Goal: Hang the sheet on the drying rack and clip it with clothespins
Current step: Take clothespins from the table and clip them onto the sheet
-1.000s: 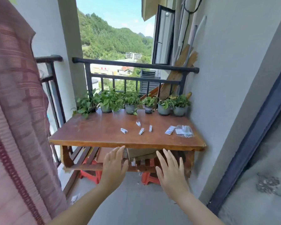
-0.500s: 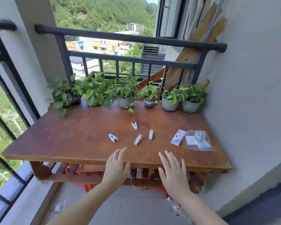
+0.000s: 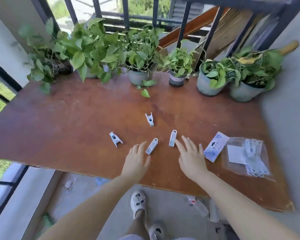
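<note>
Several white clothespins lie loose on the brown wooden table (image 3: 62, 122). My left hand (image 3: 137, 161) hovers flat with straight fingers, its tips just left of one clothespin (image 3: 151, 146). My right hand (image 3: 190, 156) is spread open, its index finger beside another clothespin (image 3: 172, 138). Two more clothespins lie farther off, one at the left (image 3: 115, 139) and one behind (image 3: 149, 119). Neither hand holds anything. The sheet and the drying rack are out of view.
A row of potted green plants (image 3: 139, 54) lines the table's far edge before a black railing (image 3: 184, 23). A card (image 3: 215, 146) and a clear bag of clothespins (image 3: 249, 158) lie at the right. A grey wall stands to the right.
I have stepped up to the table and my view has tilted down. Both hands have moved forward over the tabletop to the clothespins. The pink sheet at the left has left the view.
</note>
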Action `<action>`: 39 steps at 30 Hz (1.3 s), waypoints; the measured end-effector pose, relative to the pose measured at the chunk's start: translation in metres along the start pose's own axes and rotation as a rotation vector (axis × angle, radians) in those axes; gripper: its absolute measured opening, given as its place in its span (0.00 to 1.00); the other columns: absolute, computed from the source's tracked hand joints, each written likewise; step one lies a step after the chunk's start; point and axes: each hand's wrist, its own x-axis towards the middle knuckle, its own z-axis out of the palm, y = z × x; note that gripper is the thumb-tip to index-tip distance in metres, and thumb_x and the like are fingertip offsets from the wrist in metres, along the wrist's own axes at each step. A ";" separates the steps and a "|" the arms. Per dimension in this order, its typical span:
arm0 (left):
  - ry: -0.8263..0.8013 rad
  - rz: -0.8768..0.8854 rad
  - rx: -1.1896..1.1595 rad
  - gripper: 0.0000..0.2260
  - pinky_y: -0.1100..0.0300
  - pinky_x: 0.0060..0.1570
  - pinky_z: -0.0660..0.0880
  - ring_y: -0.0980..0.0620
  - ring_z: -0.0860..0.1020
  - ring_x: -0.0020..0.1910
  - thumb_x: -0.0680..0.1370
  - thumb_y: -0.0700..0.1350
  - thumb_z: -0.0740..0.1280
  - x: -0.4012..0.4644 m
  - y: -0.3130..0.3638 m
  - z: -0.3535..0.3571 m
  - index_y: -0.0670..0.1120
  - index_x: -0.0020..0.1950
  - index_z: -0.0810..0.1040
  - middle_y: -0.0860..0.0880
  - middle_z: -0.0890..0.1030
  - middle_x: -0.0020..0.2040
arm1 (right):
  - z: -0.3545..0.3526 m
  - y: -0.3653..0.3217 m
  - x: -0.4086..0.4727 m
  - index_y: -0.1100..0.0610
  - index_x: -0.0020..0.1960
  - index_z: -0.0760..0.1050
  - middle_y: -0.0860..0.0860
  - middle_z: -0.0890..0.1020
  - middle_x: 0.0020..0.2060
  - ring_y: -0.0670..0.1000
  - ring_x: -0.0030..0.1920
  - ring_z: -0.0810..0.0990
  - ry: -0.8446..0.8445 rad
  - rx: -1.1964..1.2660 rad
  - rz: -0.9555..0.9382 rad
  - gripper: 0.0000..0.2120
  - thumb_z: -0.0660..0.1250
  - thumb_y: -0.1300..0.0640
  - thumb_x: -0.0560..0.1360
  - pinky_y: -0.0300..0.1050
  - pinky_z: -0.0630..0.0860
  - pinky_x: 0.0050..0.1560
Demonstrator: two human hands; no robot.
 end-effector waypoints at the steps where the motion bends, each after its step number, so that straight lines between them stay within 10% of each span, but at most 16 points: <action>1: -0.014 -0.007 0.011 0.23 0.55 0.64 0.63 0.47 0.65 0.67 0.78 0.47 0.59 0.012 -0.002 0.004 0.47 0.72 0.58 0.47 0.67 0.68 | 0.001 0.002 0.013 0.49 0.75 0.49 0.52 0.51 0.76 0.52 0.76 0.48 -0.011 0.001 0.008 0.30 0.55 0.61 0.76 0.60 0.48 0.73; 8: -0.088 -0.045 0.279 0.27 0.47 0.68 0.61 0.45 0.70 0.63 0.72 0.60 0.66 0.062 -0.004 0.036 0.47 0.65 0.69 0.47 0.73 0.61 | 0.008 0.008 0.079 0.48 0.75 0.50 0.52 0.44 0.76 0.52 0.76 0.44 -0.187 -0.033 -0.070 0.34 0.58 0.67 0.74 0.55 0.46 0.74; 12: 0.010 -0.004 0.339 0.16 0.48 0.51 0.75 0.44 0.79 0.43 0.62 0.52 0.77 0.076 -0.003 0.047 0.48 0.43 0.78 0.48 0.79 0.44 | 0.013 0.016 0.097 0.55 0.66 0.68 0.56 0.59 0.74 0.55 0.73 0.58 -0.142 0.028 -0.143 0.21 0.60 0.66 0.74 0.53 0.54 0.72; 16: 0.041 -0.014 0.183 0.06 0.53 0.45 0.72 0.42 0.76 0.46 0.72 0.44 0.70 0.072 -0.002 0.046 0.44 0.46 0.76 0.46 0.78 0.46 | 0.009 0.026 0.108 0.57 0.56 0.74 0.52 0.68 0.69 0.55 0.67 0.67 -0.144 0.088 -0.186 0.10 0.61 0.56 0.76 0.49 0.65 0.63; 23: 0.306 -0.462 -0.368 0.11 0.58 0.29 0.61 0.52 0.65 0.27 0.79 0.50 0.60 0.017 0.021 0.021 0.53 0.39 0.60 0.51 0.70 0.30 | -0.032 -0.001 0.103 0.53 0.46 0.70 0.47 0.73 0.31 0.52 0.32 0.71 -0.290 0.514 -0.260 0.07 0.61 0.49 0.76 0.45 0.65 0.32; 39: 1.207 -0.722 -0.077 0.15 0.69 0.47 0.64 0.51 0.74 0.56 0.79 0.41 0.60 -0.265 0.016 -0.196 0.45 0.66 0.70 0.48 0.74 0.59 | -0.136 -0.311 -0.062 0.52 0.47 0.67 0.50 0.73 0.36 0.55 0.39 0.72 -0.364 0.606 -1.245 0.04 0.61 0.60 0.76 0.44 0.63 0.34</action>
